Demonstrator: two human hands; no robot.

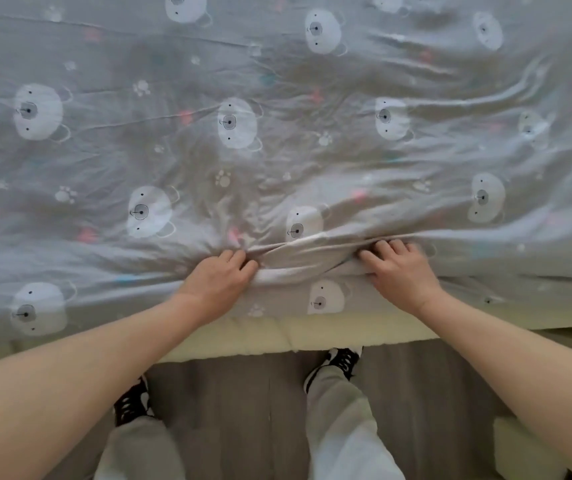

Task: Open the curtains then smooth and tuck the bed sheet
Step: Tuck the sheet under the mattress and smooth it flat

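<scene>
The bed sheet (pixel 277 140) is grey, printed with white bear faces, small paw prints and pink and teal marks, and it covers nearly the whole upper part of the view. It carries no writing or label that can be read. Along its near edge, where it turns down over the side of the bed, the cloth is gathered into a thick raised fold (pixel 307 252) that runs between the two hands. Beyond that fold, creases fan out across the sheet, heaviest toward the far right; the far left lies flatter.

The left hand (pixel 217 277) grips the left end of the fold, its fingers curled over the bunched cloth. The right hand (pixel 400 266) clutches the right end, fingers bent and dug into the sheet. Both bare forearms reach in from the bottom corners.

Just below the fold, the sheet hangs a little way down the bed's side, and under its hem a pale yellowish mattress edge (pixel 329 336) shows. Below the mattress lies a grey wood-look floor (pixel 243 403), where the person stands in light grey trousers (pixel 343 427) and black-and-white shoes (pixel 340 362); no brand on the shoes can be made out.
</scene>
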